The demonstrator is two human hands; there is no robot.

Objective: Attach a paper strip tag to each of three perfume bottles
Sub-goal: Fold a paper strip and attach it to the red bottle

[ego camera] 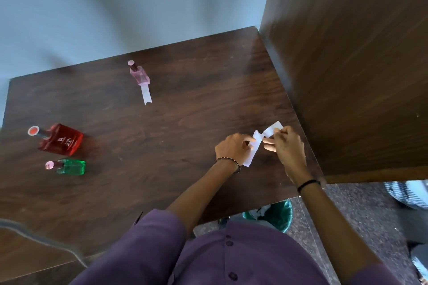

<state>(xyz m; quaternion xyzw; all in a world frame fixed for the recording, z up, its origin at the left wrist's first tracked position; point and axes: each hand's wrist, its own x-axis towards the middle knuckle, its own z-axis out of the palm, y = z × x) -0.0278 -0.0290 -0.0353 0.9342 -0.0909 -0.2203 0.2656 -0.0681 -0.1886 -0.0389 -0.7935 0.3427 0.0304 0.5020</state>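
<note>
As the limp white paper strip [251, 152] tears easily, left hand [232, 148] and right hand [290, 146] pinch it close together, near the dark wooden desk's [162, 146] right edge.

A dark wood-grain table [162, 157] fills the middle of the view. Behind it, from ten to twelve o'clock, rises a plain blue-grey wall [115, 7]. At two o'clock a tall brown wooden panel [359, 65] stands against the table's right edge. At five o'clock a green waste bin [281, 215] with white scraps inside sits on speckled grey floor [347, 203], partly under the table. A grey cable [34, 236] curves across the table at eight o'clock. Striped fabric [405, 194] shows at four o'clock.
</note>
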